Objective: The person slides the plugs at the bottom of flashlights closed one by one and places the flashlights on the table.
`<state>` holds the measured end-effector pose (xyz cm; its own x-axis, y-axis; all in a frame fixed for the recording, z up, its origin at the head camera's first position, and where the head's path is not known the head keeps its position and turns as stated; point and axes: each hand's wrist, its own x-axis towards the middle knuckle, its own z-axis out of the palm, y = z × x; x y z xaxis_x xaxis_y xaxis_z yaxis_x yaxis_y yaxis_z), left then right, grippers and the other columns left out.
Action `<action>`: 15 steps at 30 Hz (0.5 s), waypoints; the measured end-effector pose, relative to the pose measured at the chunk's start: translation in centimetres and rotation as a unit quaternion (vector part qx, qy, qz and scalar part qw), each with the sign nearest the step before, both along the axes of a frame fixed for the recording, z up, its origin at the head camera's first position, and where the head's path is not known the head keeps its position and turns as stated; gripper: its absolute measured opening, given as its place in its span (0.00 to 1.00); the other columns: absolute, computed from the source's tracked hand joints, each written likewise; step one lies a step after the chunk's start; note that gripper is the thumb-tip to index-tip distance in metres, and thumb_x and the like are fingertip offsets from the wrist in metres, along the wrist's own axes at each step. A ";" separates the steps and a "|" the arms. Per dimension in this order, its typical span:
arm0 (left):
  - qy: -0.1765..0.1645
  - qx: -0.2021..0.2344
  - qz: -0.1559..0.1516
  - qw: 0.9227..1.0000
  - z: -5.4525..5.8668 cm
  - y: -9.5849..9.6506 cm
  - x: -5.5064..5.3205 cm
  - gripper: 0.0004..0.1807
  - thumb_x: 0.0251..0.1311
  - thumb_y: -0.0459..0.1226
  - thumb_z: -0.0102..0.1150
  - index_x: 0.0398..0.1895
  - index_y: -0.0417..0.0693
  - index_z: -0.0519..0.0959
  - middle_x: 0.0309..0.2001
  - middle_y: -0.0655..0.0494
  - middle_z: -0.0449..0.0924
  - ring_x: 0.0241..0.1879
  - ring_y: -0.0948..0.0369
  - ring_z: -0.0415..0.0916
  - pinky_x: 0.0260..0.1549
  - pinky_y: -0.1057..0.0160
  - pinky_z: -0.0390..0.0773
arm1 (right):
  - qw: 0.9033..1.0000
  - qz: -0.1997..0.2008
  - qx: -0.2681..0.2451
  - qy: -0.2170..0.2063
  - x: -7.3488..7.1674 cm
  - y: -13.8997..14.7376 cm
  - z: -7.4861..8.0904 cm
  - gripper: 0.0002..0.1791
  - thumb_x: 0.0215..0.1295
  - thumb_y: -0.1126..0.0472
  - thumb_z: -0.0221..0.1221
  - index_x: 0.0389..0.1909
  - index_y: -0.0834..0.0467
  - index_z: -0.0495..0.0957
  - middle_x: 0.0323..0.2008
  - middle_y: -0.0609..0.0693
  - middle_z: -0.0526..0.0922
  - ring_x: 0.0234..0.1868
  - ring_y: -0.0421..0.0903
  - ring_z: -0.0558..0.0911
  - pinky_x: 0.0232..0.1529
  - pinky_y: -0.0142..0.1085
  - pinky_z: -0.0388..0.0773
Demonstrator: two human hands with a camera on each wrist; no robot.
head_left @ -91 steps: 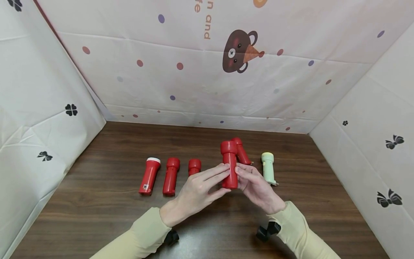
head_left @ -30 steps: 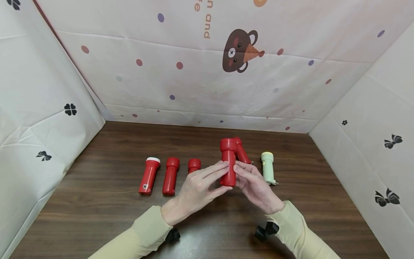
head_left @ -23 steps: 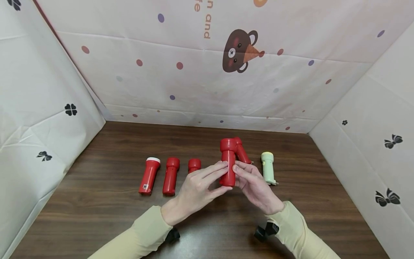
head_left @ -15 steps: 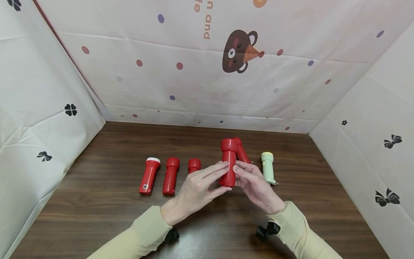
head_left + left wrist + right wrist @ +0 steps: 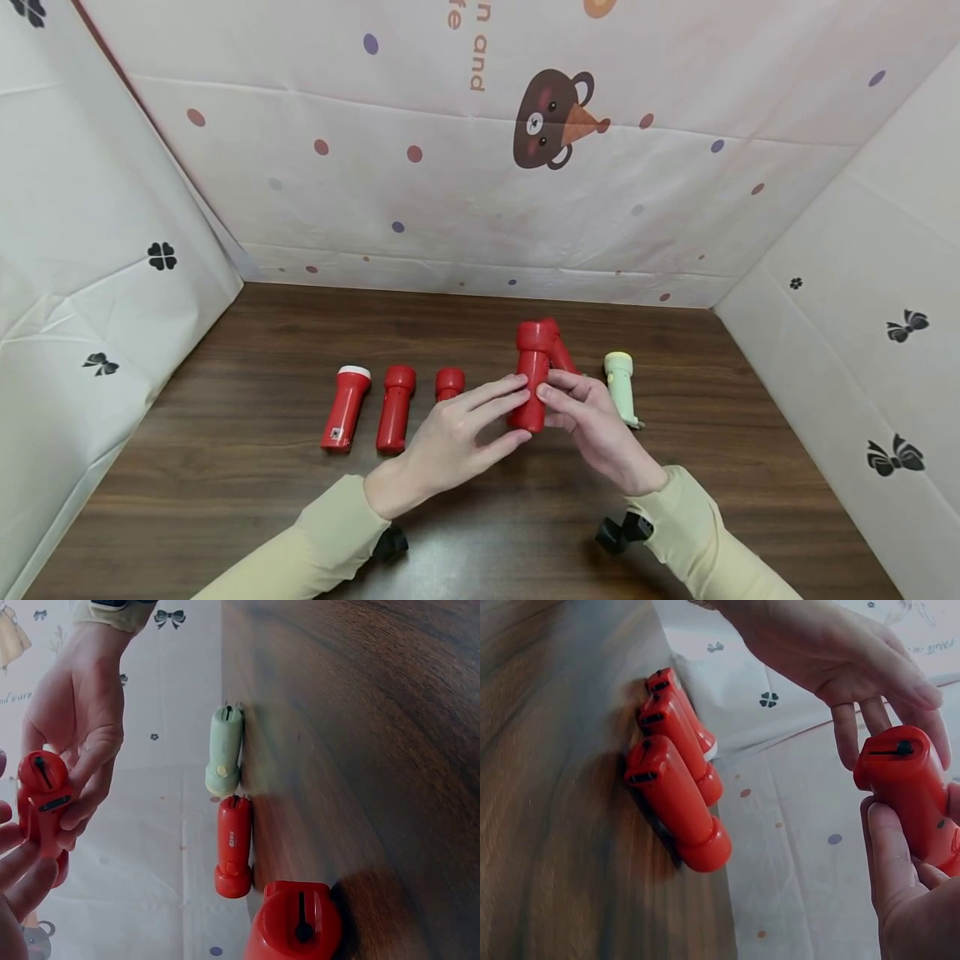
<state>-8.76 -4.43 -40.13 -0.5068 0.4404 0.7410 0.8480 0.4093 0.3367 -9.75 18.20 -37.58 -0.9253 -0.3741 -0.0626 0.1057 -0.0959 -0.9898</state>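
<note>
Above the table a red flashlight (image 5: 533,367) stands nearly upright between both hands, lens end up. My right hand (image 5: 600,425) pinches its lower body from the right, thumb in front and fingers behind. The left hand (image 5: 450,442) is at its left side, with extended fingertips at the body and the thumb apart near the base. In the right wrist view the base of the flashlight (image 5: 904,776) shows a dark slot and knob, and the left hand's fingers (image 5: 847,735) are spread behind it. The left wrist view shows a dark oval on the flashlight's side.
On the wooden table (image 5: 247,500), a white-rimmed red flashlight (image 5: 347,412), a plain red one (image 5: 396,408) and a partly hidden red one (image 5: 450,382) lie at left. Behind the hands lies another red flashlight (image 5: 561,354); a pale green one (image 5: 621,387) lies right. Patterned sheets (image 5: 465,192) enclose the table.
The left thumb has come away from the flashlight's base, and the left hand has shifted slightly left. The held flashlight has tilted a little to the right at its top.
</note>
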 end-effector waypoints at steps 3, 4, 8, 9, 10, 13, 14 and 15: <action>-0.029 0.022 -0.021 0.999 0.0 -0.1 -0.1 0.26 0.60 0.39 0.77 0.61 0.44 0.84 0.62 0.49 0.87 0.62 0.56 0.86 0.59 0.62 0.85 | 0.999 -0.018 0.041 0.013 0.0 0.0 0.1 0.22 0.77 0.64 0.56 0.67 0.69 0.74 0.48 0.39 0.89 0.44 0.37 0.90 0.49 0.33 0.89; -0.039 0.029 -0.028 0.998 0.1 -0.1 -0.2 0.25 0.60 0.38 0.76 0.61 0.44 0.84 0.62 0.48 0.87 0.62 0.56 0.86 0.59 0.62 0.86 | 0.998 -0.024 0.056 0.017 0.0 0.0 0.1 0.25 0.76 0.64 0.57 0.68 0.72 0.71 0.48 0.38 0.89 0.45 0.38 0.90 0.48 0.33 0.89; -0.061 0.051 -0.040 0.996 0.4 -0.2 -0.5 0.24 0.61 0.35 0.75 0.61 0.44 0.84 0.58 0.49 0.89 0.58 0.56 0.88 0.58 0.61 0.87 | 0.992 -0.048 0.110 0.030 0.1 0.1 0.1 0.29 0.74 0.64 0.60 0.70 0.74 0.69 0.48 0.42 0.89 0.47 0.37 0.89 0.48 0.33 0.89; -0.063 0.054 -0.037 0.996 0.5 -0.3 -0.6 0.24 0.60 0.35 0.74 0.61 0.44 0.84 0.57 0.49 0.89 0.57 0.57 0.88 0.57 0.61 0.87 | 0.991 -0.052 0.122 0.036 0.2 0.1 0.1 0.28 0.74 0.64 0.61 0.69 0.74 0.70 0.49 0.46 0.89 0.47 0.37 0.88 0.48 0.33 0.89; -0.064 0.056 -0.031 0.996 0.7 -0.3 -0.7 0.24 0.60 0.35 0.74 0.61 0.45 0.84 0.57 0.50 0.89 0.57 0.57 0.88 0.57 0.61 0.87 | 0.988 -0.057 0.136 0.044 0.2 0.1 0.2 0.28 0.73 0.64 0.62 0.69 0.73 0.71 0.50 0.50 0.89 0.46 0.37 0.88 0.48 0.32 0.89; -0.067 0.067 -0.012 0.995 1.0 -0.4 -0.9 0.24 0.60 0.34 0.75 0.61 0.45 0.84 0.57 0.50 0.89 0.58 0.57 0.88 0.57 0.60 0.88 | 0.979 -0.061 0.179 0.073 0.3 0.0 0.3 0.26 0.72 0.64 0.64 0.67 0.70 0.75 0.54 0.62 0.88 0.45 0.38 0.88 0.48 0.30 0.88; -0.067 0.071 -0.005 0.995 1.2 -0.4 -1.0 0.24 0.60 0.34 0.75 0.61 0.44 0.84 0.58 0.49 0.89 0.58 0.56 0.88 0.57 0.59 0.88 | 0.975 -0.063 0.194 0.085 0.4 0.0 0.3 0.26 0.71 0.64 0.64 0.66 0.69 0.76 0.54 0.65 0.87 0.45 0.39 0.88 0.48 0.29 0.87; -0.069 0.075 0.001 0.995 1.3 -0.4 -1.1 0.24 0.60 0.34 0.75 0.61 0.44 0.84 0.58 0.49 0.88 0.59 0.56 0.87 0.57 0.58 0.87 | 0.971 -0.064 0.208 0.096 0.4 0.0 0.3 0.25 0.71 0.64 0.65 0.66 0.68 0.77 0.54 0.66 0.87 0.45 0.40 0.88 0.49 0.29 0.86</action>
